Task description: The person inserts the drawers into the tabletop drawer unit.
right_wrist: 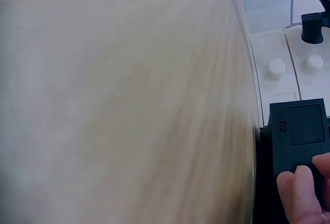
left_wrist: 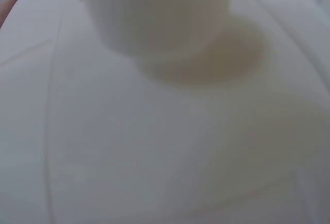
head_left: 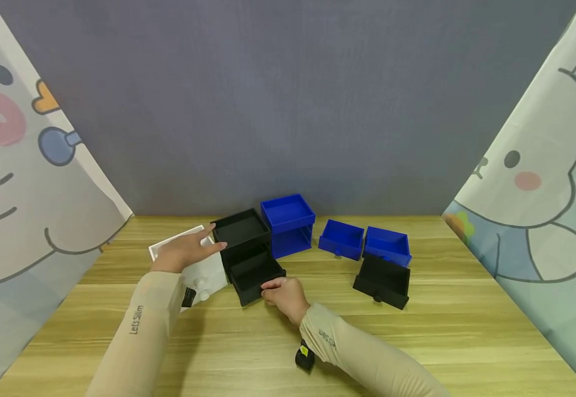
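Note:
A small black cabinet [head_left: 240, 229] stands left of the middle, with a black drawer [head_left: 255, 273] slid partway out of its lower slot. My right hand [head_left: 286, 298] pinches at the drawer's front; the knob there is hidden by the fingers. In the right wrist view, its fingers [right_wrist: 304, 195] lie against the dark drawer front. My left hand [head_left: 186, 251] reaches over a white drawer cabinet [head_left: 213, 270], fingers extended toward the black cabinet's left side. In the left wrist view, a blurred white knob [left_wrist: 160, 17] fills the top.
Right of the black cabinet stands a blue cabinet [head_left: 288, 212] with an open front. Two blue drawers [head_left: 341, 238] lie farther right, and a loose black drawer [head_left: 382, 278] sits before them, close to one. A dark grey panel [head_left: 288, 110] rises behind the wooden table [head_left: 248, 353].

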### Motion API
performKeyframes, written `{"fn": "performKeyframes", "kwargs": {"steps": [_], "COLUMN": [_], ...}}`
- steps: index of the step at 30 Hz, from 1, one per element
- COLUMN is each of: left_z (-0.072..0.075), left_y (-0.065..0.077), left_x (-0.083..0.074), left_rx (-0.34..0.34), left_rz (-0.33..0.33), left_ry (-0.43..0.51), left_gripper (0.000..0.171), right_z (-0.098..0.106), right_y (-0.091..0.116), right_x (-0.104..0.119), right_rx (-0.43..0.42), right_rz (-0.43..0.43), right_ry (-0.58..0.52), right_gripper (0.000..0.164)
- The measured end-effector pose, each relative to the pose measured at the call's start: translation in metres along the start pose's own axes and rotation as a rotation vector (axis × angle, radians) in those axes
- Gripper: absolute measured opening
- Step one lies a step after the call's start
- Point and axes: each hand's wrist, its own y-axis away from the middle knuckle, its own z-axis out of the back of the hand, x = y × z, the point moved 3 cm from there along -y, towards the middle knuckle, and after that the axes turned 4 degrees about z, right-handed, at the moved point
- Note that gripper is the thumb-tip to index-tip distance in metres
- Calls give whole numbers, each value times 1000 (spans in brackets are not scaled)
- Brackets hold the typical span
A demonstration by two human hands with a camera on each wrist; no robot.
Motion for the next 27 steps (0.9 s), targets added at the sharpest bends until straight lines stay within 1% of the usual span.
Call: {"fn": "performKeyframes", "kwargs": {"steps": [2, 5, 9, 12, 17, 19, 21, 24, 27], "left_z": [1, 1, 1, 0, -1, 0, 0, 1, 1], "left_y": [0, 1, 2, 1, -1, 0, 0, 2, 3], "left_x": [0, 0, 0, 0, -1, -1, -2, -2, -3], "left_rx": [-1, -6, -9, -9, -23, -27, -29, -23, -15], "left_rz": [-2, -2, 0, -1, -4, -13, -11, -7, -4], "left_ry": [-4, -6, -3, 5, -1, -7, -2, 2, 2], "left_gripper": [92, 91, 91, 91, 91, 91, 90, 90, 89], "right_z": [-1, -2, -2, 0, 4, 6, 9, 10, 7], "right_y": [-1, -3, -3, -3, 0, 1, 2, 3, 5], "right_x": [-1, -1, -3, -4, -7, -8, -8, -10, -10], "right_rx": [5, 18, 36, 47, 81, 71, 37, -18, -40], "right_rz": [1, -17, -69, -98, -96, -98, -108, -134, -156], "right_ry": [-2, -34, -110, -143, -165, -185, -215, -293, -381], "right_gripper": [8, 9, 11, 13, 16, 17, 17, 17, 19]}}
